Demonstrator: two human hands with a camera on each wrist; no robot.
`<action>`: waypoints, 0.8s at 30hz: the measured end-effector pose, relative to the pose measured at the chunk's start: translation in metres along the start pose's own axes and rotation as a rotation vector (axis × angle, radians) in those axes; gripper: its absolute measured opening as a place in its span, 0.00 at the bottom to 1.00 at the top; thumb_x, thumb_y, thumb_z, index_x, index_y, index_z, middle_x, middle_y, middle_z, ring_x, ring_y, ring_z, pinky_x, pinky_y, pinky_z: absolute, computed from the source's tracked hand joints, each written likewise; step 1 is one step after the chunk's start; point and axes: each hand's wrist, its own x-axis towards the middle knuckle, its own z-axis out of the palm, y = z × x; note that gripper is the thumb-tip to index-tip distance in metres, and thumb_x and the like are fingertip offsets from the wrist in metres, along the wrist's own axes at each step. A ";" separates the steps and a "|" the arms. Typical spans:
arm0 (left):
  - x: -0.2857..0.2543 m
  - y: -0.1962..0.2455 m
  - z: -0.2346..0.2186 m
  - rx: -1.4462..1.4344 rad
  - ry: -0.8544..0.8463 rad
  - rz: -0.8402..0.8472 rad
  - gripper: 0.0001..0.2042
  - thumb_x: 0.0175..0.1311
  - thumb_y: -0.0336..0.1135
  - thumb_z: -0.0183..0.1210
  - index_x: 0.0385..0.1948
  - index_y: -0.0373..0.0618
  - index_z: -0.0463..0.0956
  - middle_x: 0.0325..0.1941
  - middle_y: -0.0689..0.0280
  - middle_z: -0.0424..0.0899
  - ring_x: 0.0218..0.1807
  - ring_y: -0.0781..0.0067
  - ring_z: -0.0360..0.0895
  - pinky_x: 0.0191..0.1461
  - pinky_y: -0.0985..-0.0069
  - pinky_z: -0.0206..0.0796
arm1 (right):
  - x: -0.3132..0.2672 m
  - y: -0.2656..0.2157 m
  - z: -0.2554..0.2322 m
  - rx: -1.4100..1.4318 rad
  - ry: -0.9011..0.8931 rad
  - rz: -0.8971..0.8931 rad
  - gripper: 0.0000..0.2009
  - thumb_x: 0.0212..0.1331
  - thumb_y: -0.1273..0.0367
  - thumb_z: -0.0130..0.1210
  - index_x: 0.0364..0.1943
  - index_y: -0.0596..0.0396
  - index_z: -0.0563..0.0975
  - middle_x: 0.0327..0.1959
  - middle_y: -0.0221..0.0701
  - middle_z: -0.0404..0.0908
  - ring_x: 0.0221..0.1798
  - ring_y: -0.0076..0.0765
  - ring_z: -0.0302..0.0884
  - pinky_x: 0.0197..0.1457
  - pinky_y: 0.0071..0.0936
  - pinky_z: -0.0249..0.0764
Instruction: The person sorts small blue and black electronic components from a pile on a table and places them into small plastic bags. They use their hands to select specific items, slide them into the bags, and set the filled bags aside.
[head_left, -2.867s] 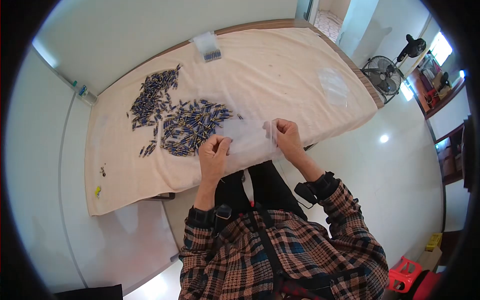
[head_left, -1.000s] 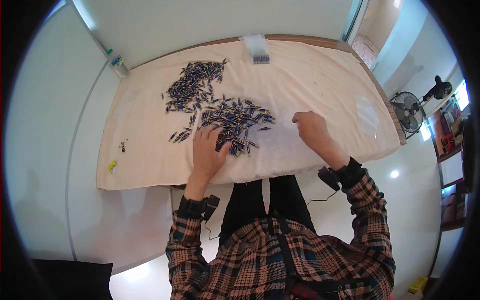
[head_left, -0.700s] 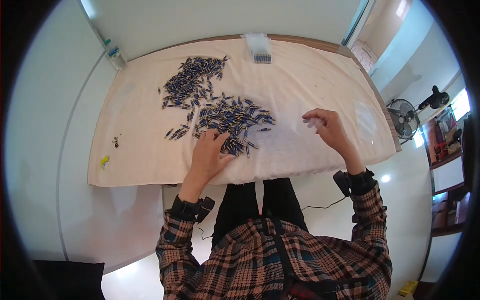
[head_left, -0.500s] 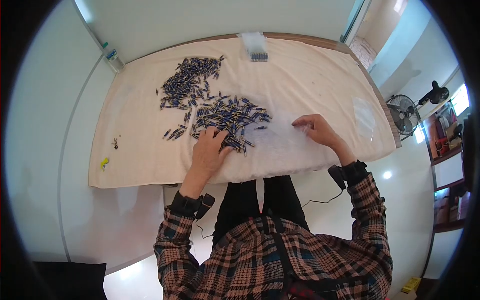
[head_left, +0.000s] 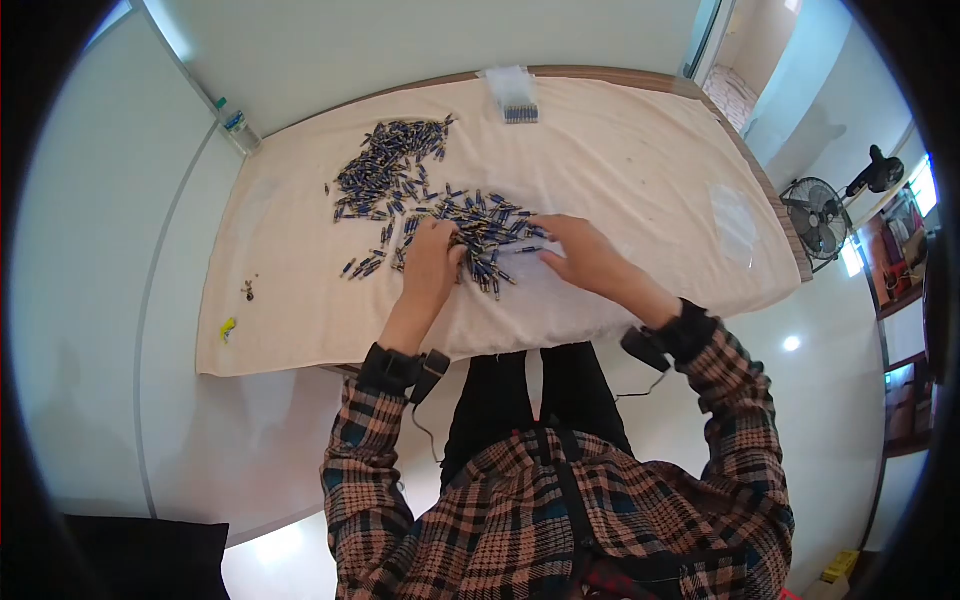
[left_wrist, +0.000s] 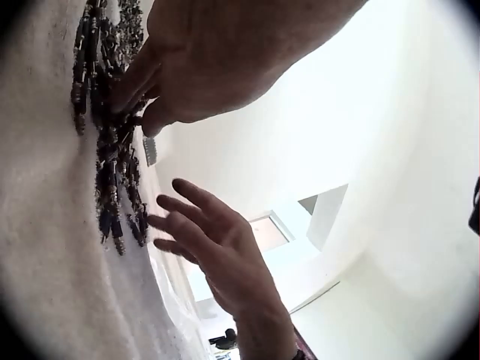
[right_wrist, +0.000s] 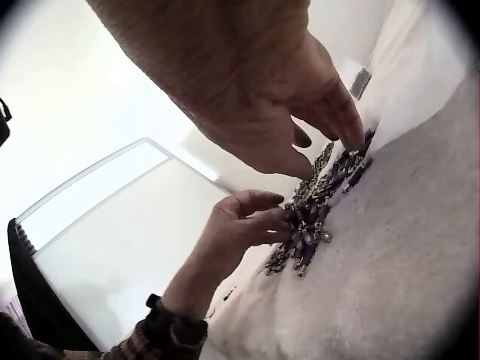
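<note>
A loose pile of small blue cylinders with brass-coloured ends (head_left: pixel 490 270), like connector plugs, lies on the cream cloth in front of the person. At its left side the left hand (head_left: pixel 432 262) dips its fingertips among the pieces, thumb apart from the fingers. The right hand (head_left: pixel 585 255) reaches in from the right, its fingertips at the pile's edge and its thumb spread. In the left wrist view the fingers of the right hand (left_wrist: pixel 217 240) are spread and nearly straight. The left fingertips are partly hidden among the pieces.
A second heap of the same pieces (head_left: pixel 385 165) lies farther back left. Clear bags with a row of pieces (head_left: pixel 515 105) lie at the back edge. Clear plastic (head_left: pixel 735 225) rests at the right. A bottle (head_left: pixel 238 125) and a yellow scrap (head_left: pixel 228 330) are at left.
The clear bag earlier held between both hands has left them. The left hand has moved deeper into the pile. The right hand has come leftward to the pile's right edge.
</note>
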 end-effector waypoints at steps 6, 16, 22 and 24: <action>0.008 -0.012 0.006 -0.538 0.146 -0.105 0.09 0.55 0.25 0.60 0.37 0.37 0.75 0.37 0.58 0.77 0.33 0.64 0.78 0.37 0.70 0.69 | 0.073 0.018 0.053 -0.094 0.125 0.076 0.22 0.53 0.62 0.58 0.51 0.58 0.73 0.47 0.46 0.77 0.50 0.53 0.73 0.55 0.41 0.69; -0.097 -0.003 -0.030 0.021 0.092 0.203 0.06 0.51 0.25 0.60 0.31 0.40 0.75 0.32 0.58 0.75 0.33 0.56 0.72 0.37 0.69 0.64 | 0.080 -0.063 0.109 -0.305 0.022 0.010 0.26 0.52 0.50 0.56 0.54 0.47 0.74 0.55 0.44 0.70 0.60 0.56 0.63 0.58 0.52 0.62; -0.108 -0.007 -0.026 -0.119 0.065 0.174 0.06 0.48 0.25 0.60 0.23 0.41 0.70 0.23 0.60 0.70 0.30 0.57 0.69 0.34 0.66 0.60 | 0.066 -0.075 0.120 -0.323 -0.087 -0.206 0.25 0.49 0.54 0.59 0.52 0.45 0.74 0.56 0.43 0.67 0.62 0.55 0.61 0.59 0.52 0.61; -0.106 -0.007 -0.025 -0.126 0.048 0.161 0.07 0.48 0.25 0.60 0.22 0.42 0.69 0.22 0.61 0.70 0.29 0.57 0.68 0.33 0.66 0.60 | 0.072 -0.059 0.126 -0.336 0.041 -0.297 0.23 0.48 0.56 0.60 0.50 0.45 0.75 0.58 0.44 0.67 0.62 0.55 0.60 0.60 0.55 0.60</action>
